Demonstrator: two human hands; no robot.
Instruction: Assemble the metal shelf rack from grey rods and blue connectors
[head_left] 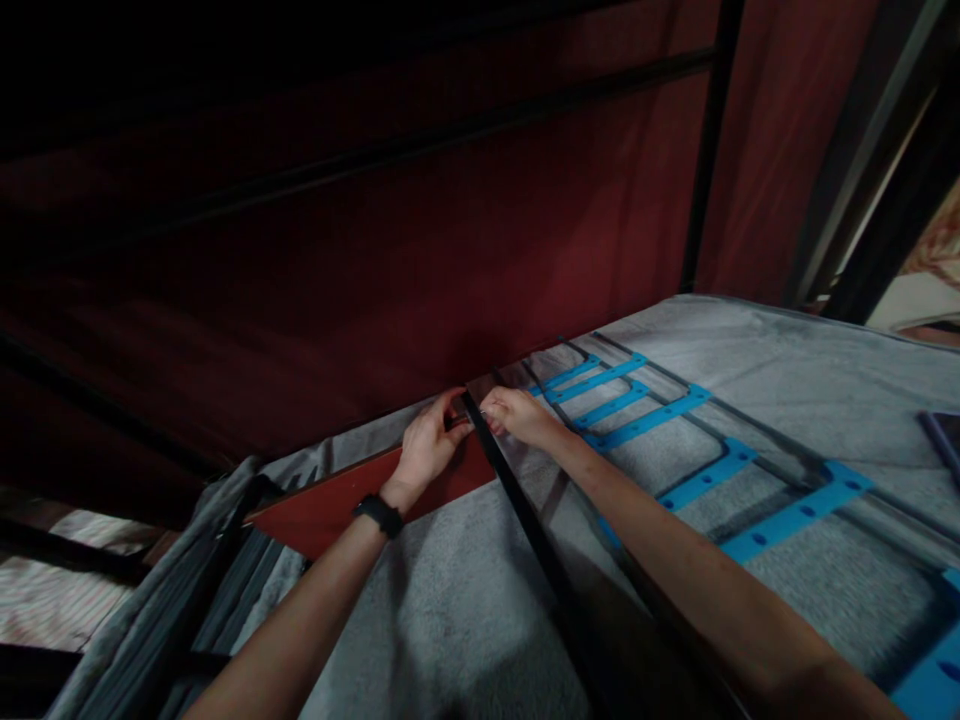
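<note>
A long black bar (529, 530) runs from below me toward the red wall. Around its far end my left hand (429, 442) is closed, thumb and fingers on the bar's left side; a dark watch (379, 515) is on that wrist. Just across the bar, my right hand (517, 412) is pinched at its right side near the same end. Something small and pale may be between those fingertips, but it is too small to name. A flat reddish-brown board (330, 502) lies under and left of my left hand.
Several blue strips with holes (799, 510), joined to dark rods, lie on the grey cloth (442, 590) at right. A red panel (480, 240) with black frame bars rises close ahead. Dark slats (240, 590) are at lower left; a dark flat object (941, 440) lies far right.
</note>
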